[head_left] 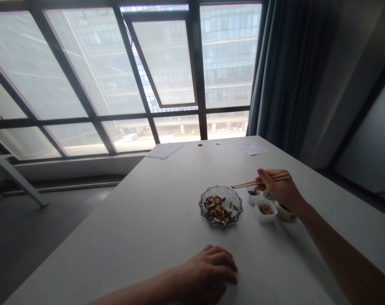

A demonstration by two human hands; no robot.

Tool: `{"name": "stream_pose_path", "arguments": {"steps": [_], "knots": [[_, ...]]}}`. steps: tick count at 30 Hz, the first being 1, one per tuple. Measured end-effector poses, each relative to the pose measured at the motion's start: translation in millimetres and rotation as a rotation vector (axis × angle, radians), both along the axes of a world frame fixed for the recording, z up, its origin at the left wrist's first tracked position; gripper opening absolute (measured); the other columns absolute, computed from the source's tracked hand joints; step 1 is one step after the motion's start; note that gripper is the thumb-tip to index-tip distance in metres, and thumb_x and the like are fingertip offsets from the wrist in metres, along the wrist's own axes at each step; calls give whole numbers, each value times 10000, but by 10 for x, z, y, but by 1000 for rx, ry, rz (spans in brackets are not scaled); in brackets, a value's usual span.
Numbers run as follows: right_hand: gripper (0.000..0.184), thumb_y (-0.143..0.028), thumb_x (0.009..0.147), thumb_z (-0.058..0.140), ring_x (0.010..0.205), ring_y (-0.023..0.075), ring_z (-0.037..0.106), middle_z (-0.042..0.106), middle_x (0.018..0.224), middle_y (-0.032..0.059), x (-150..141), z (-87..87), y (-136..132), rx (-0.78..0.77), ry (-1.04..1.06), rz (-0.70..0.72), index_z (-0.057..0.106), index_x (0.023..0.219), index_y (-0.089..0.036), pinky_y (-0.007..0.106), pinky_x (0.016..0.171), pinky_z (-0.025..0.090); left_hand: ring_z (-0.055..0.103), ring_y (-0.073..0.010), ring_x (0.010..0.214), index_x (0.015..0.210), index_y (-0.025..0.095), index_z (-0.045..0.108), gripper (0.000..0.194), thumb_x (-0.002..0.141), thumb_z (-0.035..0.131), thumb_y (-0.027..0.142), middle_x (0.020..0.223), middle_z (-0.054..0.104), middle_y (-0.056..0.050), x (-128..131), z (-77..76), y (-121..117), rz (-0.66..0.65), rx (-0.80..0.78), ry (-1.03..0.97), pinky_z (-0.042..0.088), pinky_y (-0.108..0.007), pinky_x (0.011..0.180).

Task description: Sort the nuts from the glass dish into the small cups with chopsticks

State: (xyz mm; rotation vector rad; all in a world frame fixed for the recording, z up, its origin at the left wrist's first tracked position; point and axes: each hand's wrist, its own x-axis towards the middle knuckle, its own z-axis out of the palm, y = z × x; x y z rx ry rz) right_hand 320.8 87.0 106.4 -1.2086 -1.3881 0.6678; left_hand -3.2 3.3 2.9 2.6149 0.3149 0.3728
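The right hand (283,190) keeps a narrow grip on chopsticks (262,181), tips reaching toward the glass bowl (227,197) of peanuts (215,209), while the left hand (208,273) lies open, clear, near the table's (131,224) near edge

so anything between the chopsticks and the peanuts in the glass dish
Nothing visible: the chopsticks in the right hand end at the glass dish's rim, near the peanuts; the white cups sit under the hand.
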Motion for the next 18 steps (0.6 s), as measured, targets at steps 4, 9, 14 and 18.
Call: {"name": "stream_pose_path", "arguments": {"steps": [4, 9, 14, 18], "knots": [[575, -753, 862, 745, 579, 297, 791, 789, 687, 126, 246, 147, 2, 74, -4, -165, 779, 754, -189, 339, 503, 661, 600, -256, 1353, 1298, 269, 632, 369, 944, 643, 166, 1362, 693, -68, -5, 8, -1, 0, -6, -1, 421, -409, 1206], [538, -691, 876, 762, 476, 267, 749, 750, 582, 104, 426, 215, 24, 94, -89, -313, 753, 688, -188, 296, 424, 616, 600, -253, 1358, 1297, 267, 638, 369, 943, 645, 165, 1372, 695, -62, -9, 6, -1, 5, -2, -6, 426, -404, 1197], [482, -644, 894, 767, 520, 306, 777, 755, 590, 103, 456, 179, 46, 19, -84, -251, 765, 704, -202, 324, 442, 644, 605, -260, 1354, 1292, 273, 640, 363, 945, 645, 165, 1359, 699, -68, -8, 29, -11, 11, -14, 0, 424, -415, 1202], [483, -659, 884, 773, 544, 308, 783, 766, 621, 107, 410, 153, 48, 14, -34, -239, 764, 717, -206, 335, 458, 648, 601, -264, 1357, 1290, 272, 639, 366, 944, 647, 154, 1360, 696, -72, 4, 43, -17, 12, -8, 19, 425, -425, 1206]]}}
